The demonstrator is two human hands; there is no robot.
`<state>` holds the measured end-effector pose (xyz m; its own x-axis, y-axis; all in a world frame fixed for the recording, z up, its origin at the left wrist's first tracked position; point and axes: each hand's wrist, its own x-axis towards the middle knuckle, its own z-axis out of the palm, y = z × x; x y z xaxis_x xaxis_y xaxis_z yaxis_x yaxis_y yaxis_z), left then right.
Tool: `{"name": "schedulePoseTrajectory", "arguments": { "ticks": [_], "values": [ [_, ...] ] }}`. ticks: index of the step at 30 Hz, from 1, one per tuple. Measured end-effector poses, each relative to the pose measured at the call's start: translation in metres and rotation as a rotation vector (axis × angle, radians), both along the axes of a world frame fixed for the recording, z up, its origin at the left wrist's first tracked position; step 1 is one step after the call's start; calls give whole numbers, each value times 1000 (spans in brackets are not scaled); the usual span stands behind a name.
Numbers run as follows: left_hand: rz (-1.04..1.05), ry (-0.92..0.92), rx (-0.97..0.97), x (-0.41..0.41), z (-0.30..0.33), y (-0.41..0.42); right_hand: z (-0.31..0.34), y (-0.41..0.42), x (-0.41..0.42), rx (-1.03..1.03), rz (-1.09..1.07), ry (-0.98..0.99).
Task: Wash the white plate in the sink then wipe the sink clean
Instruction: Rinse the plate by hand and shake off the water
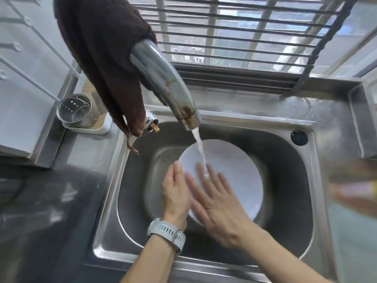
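At upper left a brown cloth (pixel 98 58) drapes over the faucet (pixel 163 78), hiding its base. Left of centre, a perforated metal cup (pixel 76 111) stands on the counter (pixel 51 201). In the sink (pixel 285 160), the left hand (pixel 176 190) grips the white plate (pixel 230 166) by its edge; the right hand (pixel 216 199) lies flat, fingers spread, under running water. A blurred object (pixel 355 188) sits at right.
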<state>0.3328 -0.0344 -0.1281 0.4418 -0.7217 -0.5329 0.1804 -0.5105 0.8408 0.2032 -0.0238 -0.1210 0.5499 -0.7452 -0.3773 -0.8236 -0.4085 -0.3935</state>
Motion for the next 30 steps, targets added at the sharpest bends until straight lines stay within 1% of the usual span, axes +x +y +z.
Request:
{"name": "schedulePoseTrajectory", "arguments": {
  "ticks": [2, 3, 4, 6, 8, 9, 10, 11, 13, 15, 18, 21, 23, 25, 26, 28, 30],
  "values": [
    [34, 65, 5, -2, 0, 0, -5, -7, 18, -107, 92, -82],
    [40, 57, 3, 2, 2, -3, -10, -19, 20, -169, 87, -100],
    [43, 41, 0, 7, 4, -5, -15, -33, 16, -187, 48, -100],
    [40, 10, -4, 16, 4, -8, -23, -54, -5, -210, -90, -31],
    [30, -28, -17, 18, 7, -8, -22, -53, -30, -291, -239, 96],
    [23, -60, -19, 17, 8, -9, -15, -47, -39, -313, -310, 107],
    [21, -79, -16, 15, 9, -10, -6, -39, -46, -302, -395, 51],
    [24, -79, 1, 13, 9, -12, 4, -33, -50, -272, -511, -57],
    [29, 1, 53, 6, 6, -17, 26, -23, -56, -174, -781, -319],
    [1, 101, 125, -3, 1, -21, 43, -21, -61, -138, -952, -438],
    [-40, 144, 200, -18, -6, -25, 55, -22, -72, -180, -1049, -542],
    [-73, 76, 200, -27, -3, -33, 53, -18, -78, -184, -1123, -655],
    [-80, -59, 149, -23, -2, -35, 45, -15, -78, -97, -1209, -793],
    [-103, -200, 53, -13, 1, -33, 32, -14, -74, 70, -1333, -927],
    [-123, -250, -6, -7, 6, -29, 24, -15, -70, 159, -1388, -957],
    [-161, -297, -111, 7, 18, -21, 11, -19, -59, 337, -1480, -1008],
    [-190, -331, -152, 24, 27, -14, 1, -27, -43, 526, -1554, -1030]
  ]
}}
